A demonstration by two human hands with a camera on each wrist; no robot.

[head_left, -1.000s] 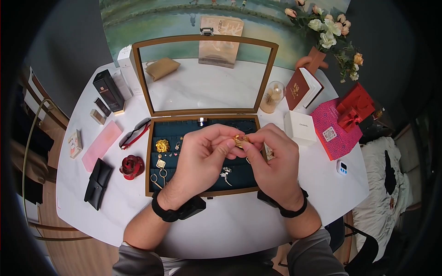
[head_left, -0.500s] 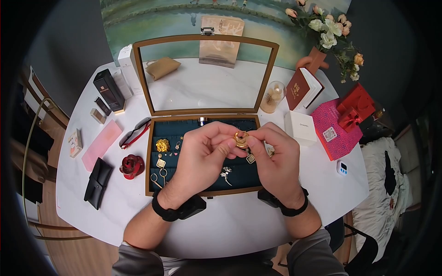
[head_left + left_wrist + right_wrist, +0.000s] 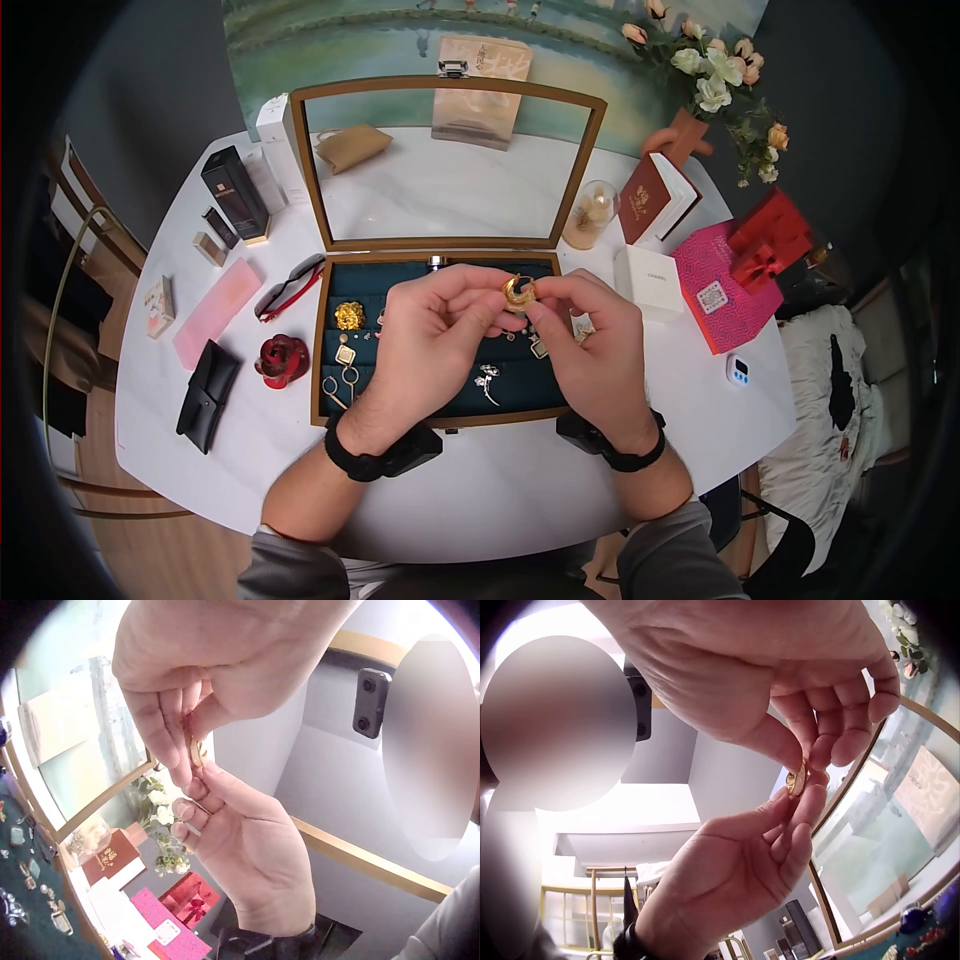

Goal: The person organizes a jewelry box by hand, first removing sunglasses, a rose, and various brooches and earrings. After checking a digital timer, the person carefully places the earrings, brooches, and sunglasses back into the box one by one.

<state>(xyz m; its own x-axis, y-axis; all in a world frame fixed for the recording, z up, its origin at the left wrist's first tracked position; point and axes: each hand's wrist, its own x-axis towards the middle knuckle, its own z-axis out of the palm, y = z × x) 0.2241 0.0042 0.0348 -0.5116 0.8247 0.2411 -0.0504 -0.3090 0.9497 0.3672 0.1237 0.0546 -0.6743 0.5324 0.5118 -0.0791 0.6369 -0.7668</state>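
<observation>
A gold hoop earring [image 3: 520, 293] is held up over the jewelry box [image 3: 316, 395]. My left hand [image 3: 432, 338] pinches one side of it between thumb and fingers. From the other side, my right hand [image 3: 590, 350] pinches it the same way. Seen from the left wrist, the earring [image 3: 196, 752] is nearly edge-on between the fingertips; the right wrist view also has the gold hoop [image 3: 796, 782] between both thumbs. Below the hands, the dark green lining carries a gold flower piece [image 3: 349, 316], a silver flower brooch [image 3: 487, 382] and other jewelry, part of it hidden by my hands.
The box's glass lid [image 3: 450, 245] stands raised behind. Sunglasses [image 3: 290, 287], a red rose ornament [image 3: 282, 361] and a black case [image 3: 208, 396] lie to the left. On the right are a white box [image 3: 648, 283], a pink box [image 3: 722, 285] and a red book [image 3: 648, 198].
Between my fingers the earring has turned, so its round opening now faces the head camera. Both hands keep their pinch and stay nearly in place. The head view has shifted slightly.
</observation>
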